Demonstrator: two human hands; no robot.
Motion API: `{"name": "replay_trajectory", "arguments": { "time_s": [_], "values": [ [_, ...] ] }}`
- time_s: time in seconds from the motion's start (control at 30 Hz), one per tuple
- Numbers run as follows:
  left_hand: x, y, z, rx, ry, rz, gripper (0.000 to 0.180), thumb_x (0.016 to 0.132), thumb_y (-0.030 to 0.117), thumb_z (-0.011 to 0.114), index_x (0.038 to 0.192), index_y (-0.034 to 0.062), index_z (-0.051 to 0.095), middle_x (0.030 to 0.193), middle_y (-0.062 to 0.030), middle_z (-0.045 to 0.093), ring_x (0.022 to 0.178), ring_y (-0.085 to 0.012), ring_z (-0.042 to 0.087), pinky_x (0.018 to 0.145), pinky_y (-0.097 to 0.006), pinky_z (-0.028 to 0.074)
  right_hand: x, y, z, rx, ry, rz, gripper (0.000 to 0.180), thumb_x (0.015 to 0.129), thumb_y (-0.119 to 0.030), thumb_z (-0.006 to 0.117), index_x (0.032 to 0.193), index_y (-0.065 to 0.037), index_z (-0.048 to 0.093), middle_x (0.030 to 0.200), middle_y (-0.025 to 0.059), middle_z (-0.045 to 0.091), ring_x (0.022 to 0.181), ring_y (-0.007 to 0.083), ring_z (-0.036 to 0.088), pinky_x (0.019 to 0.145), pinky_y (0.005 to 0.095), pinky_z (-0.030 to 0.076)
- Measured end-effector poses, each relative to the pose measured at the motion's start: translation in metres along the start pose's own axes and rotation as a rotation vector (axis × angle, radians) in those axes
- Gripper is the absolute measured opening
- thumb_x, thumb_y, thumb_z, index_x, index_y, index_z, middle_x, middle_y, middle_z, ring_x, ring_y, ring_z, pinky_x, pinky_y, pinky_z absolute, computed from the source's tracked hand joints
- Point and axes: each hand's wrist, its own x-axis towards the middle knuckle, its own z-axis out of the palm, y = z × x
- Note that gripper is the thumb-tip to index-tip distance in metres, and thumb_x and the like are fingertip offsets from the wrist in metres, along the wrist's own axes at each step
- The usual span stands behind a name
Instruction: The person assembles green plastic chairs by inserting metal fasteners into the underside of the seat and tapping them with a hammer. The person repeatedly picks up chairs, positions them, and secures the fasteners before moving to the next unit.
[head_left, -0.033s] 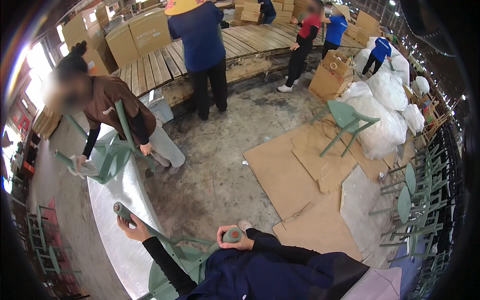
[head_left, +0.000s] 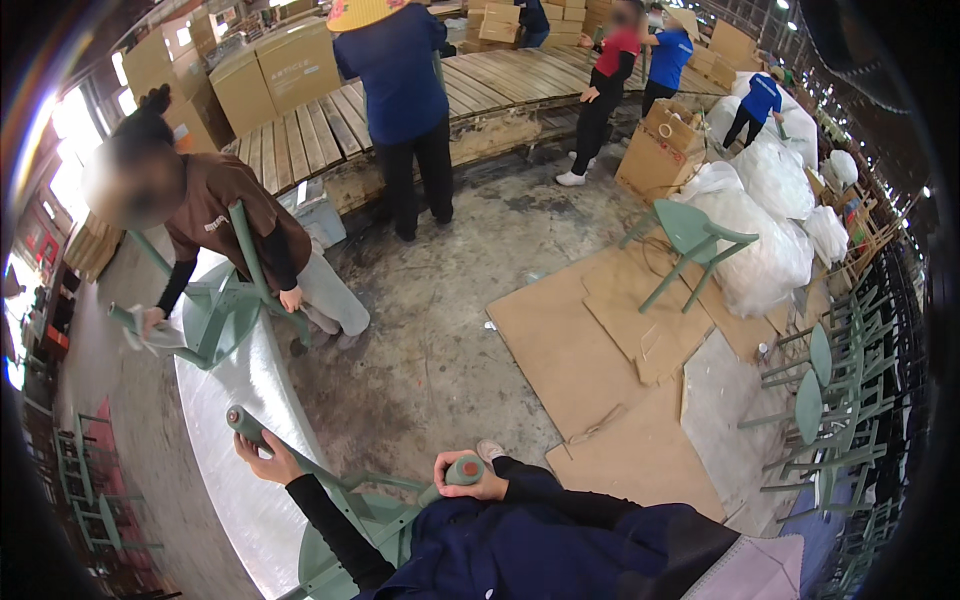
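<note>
A stained concrete floor is carrying flattened cardboard sheets (overlapping one another), a green chair, and clear plastic bags beside it.

Single head-worn fisheye view, looking steeply down and forward, close above the lap, workshop floor beyond

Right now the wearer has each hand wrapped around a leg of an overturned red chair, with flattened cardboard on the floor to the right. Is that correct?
Not quite: the chair is pale green, not red. The head view shows the left hand and right hand each closed around one of its legs, near the capped ends. The flattened cardboard does lie on the floor to the right.
</note>
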Motion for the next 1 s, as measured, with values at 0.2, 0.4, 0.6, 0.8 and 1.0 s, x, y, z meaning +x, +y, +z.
{"name": "replay_trajectory", "arguments": {
  "time_s": [0.2, 0.4, 0.6, 0.8, 1.0],
  "values": [
    [0.0, 0.004, 0.004, 0.009, 0.026, -0.004, 0.043, 0.085, 0.014, 0.063, 0.123, -0.0003, 0.049, 0.107, -0.0196, 0.061, 0.098, -0.0297, 0.062, 0.084, -0.038, 0.049, -0.002, 0.002, -0.002, -0.004, -0.002, 0.002, 0.02, 0.075, -0.013, 0.071, 0.081, -0.003, 0.054, 0.073, 0.0016, 0.056, 0.068, 0.0095, 0.052, 0.063, 0.0262, 0.042],
    [0.0, 0.01, 0.013, -0.007, 0.061, -0.068, 0.04, 0.086, 0.015, 0.063, 0.122, 0.0004, 0.05, 0.104, -0.0179, 0.063, 0.096, -0.0266, 0.063, 0.083, -0.037, 0.05, 0.006, -0.005, -0.009, -0.021, -0.007, 0.014, 0.02, 0.075, -0.013, 0.071, 0.081, -0.004, 0.054, 0.074, 0.001, 0.056, 0.07, 0.0096, 0.052, 0.064, 0.0262, 0.041],
    [0.003, 0.014, 0.01, -0.089, 0.004, -0.101, 0.039, 0.086, 0.014, 0.064, 0.12, 0.0001, 0.051, 0.102, -0.0184, 0.064, 0.094, -0.0245, 0.063, 0.082, -0.035, 0.05, 0.007, -0.005, -0.011, -0.048, -0.01, -0.012, 0.019, 0.075, -0.012, 0.07, 0.081, -0.004, 0.054, 0.074, 0.0012, 0.056, 0.069, 0.0101, 0.052, 0.065, 0.0263, 0.041],
    [0.005, 0.007, 0.01, -0.075, 0.007, -0.071, 0.04, 0.084, 0.013, 0.065, 0.12, -0.0001, 0.05, 0.101, -0.0204, 0.064, 0.094, -0.0253, 0.064, 0.081, -0.034, 0.05, 0.006, -0.004, -0.011, -0.005, -0.001, 0.008, 0.02, 0.075, -0.013, 0.07, 0.081, -0.003, 0.054, 0.073, 0.0022, 0.057, 0.069, 0.0105, 0.053, 0.065, 0.0265, 0.042],
    [0.003, 0.001, 0.011, -0.072, 0.03, -0.066, 0.041, 0.084, 0.011, 0.065, 0.12, -0.0004, 0.05, 0.101, -0.0203, 0.064, 0.094, -0.0256, 0.063, 0.082, -0.034, 0.05, 0.009, -0.006, -0.013, -0.071, -0.017, -0.015, 0.019, 0.074, -0.013, 0.07, 0.08, -0.003, 0.055, 0.073, 0.0025, 0.057, 0.069, 0.0105, 0.054, 0.064, 0.0267, 0.043]
  ]
}}
